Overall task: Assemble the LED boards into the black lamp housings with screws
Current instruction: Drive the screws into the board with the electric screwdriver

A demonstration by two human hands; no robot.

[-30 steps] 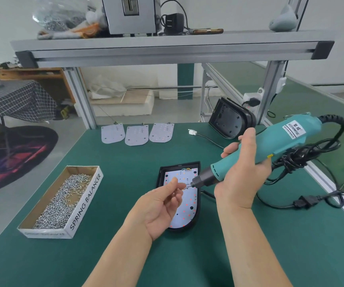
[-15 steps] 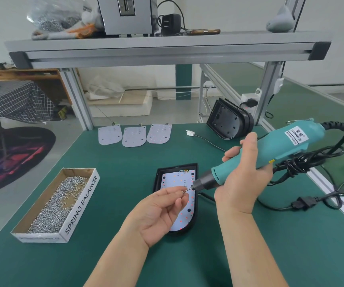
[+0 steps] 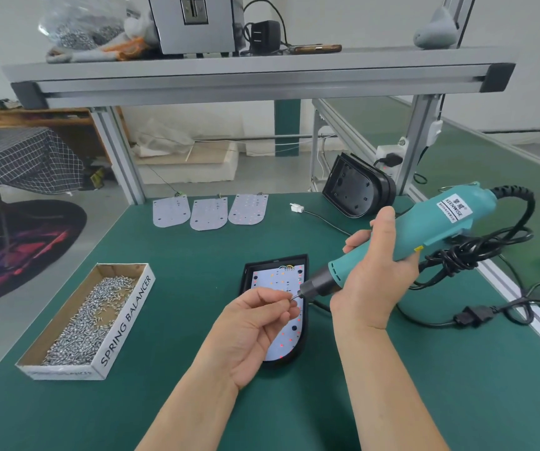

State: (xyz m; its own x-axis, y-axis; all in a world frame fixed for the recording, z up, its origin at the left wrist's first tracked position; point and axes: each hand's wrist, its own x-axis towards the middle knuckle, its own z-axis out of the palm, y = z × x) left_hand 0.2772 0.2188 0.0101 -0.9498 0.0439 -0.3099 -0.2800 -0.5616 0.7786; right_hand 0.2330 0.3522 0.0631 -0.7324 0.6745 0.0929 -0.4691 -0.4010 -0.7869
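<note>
Screws (image 3: 89,320) fill an open box (image 3: 125,320) near the table's (image 3: 180,271) left edge, three loose boards (image 3: 210,213) lie in a row along the far edge, and a housing (image 3: 249,271) with a board (image 3: 278,278) seated in it lies flat at the middle. Above that board the left hand (image 3: 249,333) pinches a small screw (image 3: 292,298) between thumb and forefinger, the other fingers curled, right at the bit of a teal driver (image 3: 441,222). The right hand (image 3: 376,278) grips the driver's barrel with fingers wrapped round it, and a second housing (image 3: 356,190) stands tilted at the far right corner beside a post (image 3: 415,141).
</note>
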